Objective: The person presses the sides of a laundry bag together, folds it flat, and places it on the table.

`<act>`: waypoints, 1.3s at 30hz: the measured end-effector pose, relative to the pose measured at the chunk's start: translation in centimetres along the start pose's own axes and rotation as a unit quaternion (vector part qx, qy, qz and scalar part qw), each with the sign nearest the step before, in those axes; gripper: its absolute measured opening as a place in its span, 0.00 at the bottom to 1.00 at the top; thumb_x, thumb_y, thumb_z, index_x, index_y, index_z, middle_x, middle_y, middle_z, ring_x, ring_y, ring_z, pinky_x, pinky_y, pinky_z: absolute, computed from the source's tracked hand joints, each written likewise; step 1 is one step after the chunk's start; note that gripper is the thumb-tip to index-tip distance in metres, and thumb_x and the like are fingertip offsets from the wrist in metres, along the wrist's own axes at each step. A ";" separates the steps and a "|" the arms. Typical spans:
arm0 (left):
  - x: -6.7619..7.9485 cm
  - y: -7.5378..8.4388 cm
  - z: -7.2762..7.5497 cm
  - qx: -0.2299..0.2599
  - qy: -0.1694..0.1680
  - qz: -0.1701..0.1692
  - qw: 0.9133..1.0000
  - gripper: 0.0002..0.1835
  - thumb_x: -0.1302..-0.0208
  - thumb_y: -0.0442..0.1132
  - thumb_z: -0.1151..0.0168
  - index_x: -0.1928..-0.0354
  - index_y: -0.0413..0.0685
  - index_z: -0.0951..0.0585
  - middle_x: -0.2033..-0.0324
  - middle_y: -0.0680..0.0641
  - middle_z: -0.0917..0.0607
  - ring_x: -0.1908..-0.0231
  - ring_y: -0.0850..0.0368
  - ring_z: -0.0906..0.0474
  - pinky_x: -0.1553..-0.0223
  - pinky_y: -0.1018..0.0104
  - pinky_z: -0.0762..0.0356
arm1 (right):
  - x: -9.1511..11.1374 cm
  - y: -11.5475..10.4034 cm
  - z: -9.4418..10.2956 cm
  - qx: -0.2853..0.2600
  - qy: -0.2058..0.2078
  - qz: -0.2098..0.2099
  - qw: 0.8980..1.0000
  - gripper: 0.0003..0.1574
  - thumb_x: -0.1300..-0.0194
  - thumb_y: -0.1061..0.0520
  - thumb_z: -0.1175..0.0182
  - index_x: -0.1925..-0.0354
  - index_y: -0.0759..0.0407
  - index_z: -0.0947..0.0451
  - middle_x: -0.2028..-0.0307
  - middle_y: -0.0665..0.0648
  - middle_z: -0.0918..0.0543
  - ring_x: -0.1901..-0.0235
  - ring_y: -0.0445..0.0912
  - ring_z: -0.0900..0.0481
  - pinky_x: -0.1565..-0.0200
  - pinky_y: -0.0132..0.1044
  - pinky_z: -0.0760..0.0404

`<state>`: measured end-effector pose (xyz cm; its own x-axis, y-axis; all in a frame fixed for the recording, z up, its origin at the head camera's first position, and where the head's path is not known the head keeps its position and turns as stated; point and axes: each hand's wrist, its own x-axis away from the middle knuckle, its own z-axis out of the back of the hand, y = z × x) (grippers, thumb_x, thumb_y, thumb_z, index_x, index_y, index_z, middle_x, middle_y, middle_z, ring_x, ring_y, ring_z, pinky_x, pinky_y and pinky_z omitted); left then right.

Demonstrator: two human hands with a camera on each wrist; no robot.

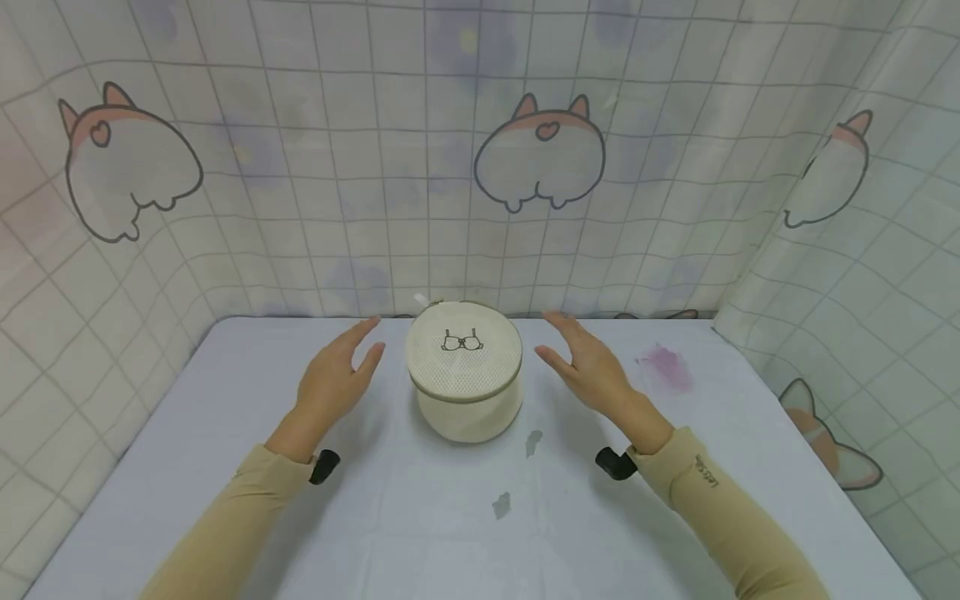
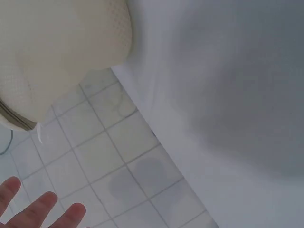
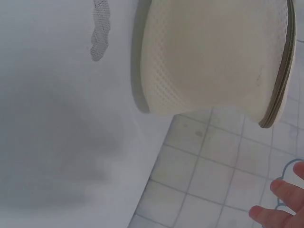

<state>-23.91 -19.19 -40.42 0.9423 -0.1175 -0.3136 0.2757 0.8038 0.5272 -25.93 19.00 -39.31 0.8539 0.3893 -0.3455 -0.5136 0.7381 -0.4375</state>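
- Cream mesh and cloth make up a squat round bag, standing upright on a white-covered desk, near the far edge and roughly midway between a person's two bare hands.
- At left, the left grip is released and empty, fingers extended and thumb spread, raised above the desk and apart from the bag.
- Opposite, the right grip mirrors it: fingers stretched towards the bag, nothing held, a clear gap between fingertips and mesh.
- Hands framing the bag from both sides suggest a step at its margin, either reaching in or letting go; this single moment cannot settle which.
- Should the bag be wanted in hand, the next move would seem to call for both palms closing evenly on its soft walls, gently enough not to crumple them.
- Facing up, the lid bears a glasses print, its temple arms aimed at the patterned backdrop.
- Brown zip rings the rim, apparently fastened; a pale tag sticks out at the far left.
- Broad and short, the bag's central axis runs vertically; its round outline shows no clear long axis across the desk.
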 end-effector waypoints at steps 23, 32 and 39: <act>-1.0 1.3 -1.6 0.133 -0.017 0.050 0.990 0.29 0.23 0.54 0.44 0.25 0.55 0.29 0.40 0.39 0.17 0.44 0.39 0.19 0.49 0.42 0.19 | -2.1 -0.4 -0.8 -0.234 -0.049 -0.112 0.964 0.36 0.20 0.49 0.45 0.24 0.62 0.39 0.29 0.67 0.30 0.37 0.62 0.25 0.41 0.56 0.21; -1.8 1.7 -1.9 0.213 -0.039 0.087 0.972 0.30 0.23 0.55 0.43 0.25 0.53 0.30 0.41 0.36 0.18 0.50 0.43 0.16 0.51 0.50 0.18 | -3.3 -0.7 -1.2 -0.337 -0.109 -0.156 0.922 0.38 0.19 0.51 0.49 0.21 0.64 0.46 0.31 0.72 0.31 0.40 0.65 0.23 0.45 0.49 0.17; -1.9 1.9 -2.4 0.282 -0.064 0.111 0.951 0.32 0.24 0.52 0.40 0.23 0.51 0.32 0.38 0.35 0.20 0.49 0.45 0.17 0.51 0.54 0.16 | -3.6 -1.1 -1.7 -0.374 -0.125 -0.193 0.898 0.41 0.21 0.53 0.45 0.20 0.60 0.48 0.33 0.71 0.32 0.44 0.61 0.22 0.47 0.47 0.16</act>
<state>-25.60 -16.02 -40.72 0.9946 -0.0799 -0.0657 0.0914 0.3807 0.9202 -28.54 15.84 -38.98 0.9251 0.3640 0.1082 -0.0082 0.3041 -0.9526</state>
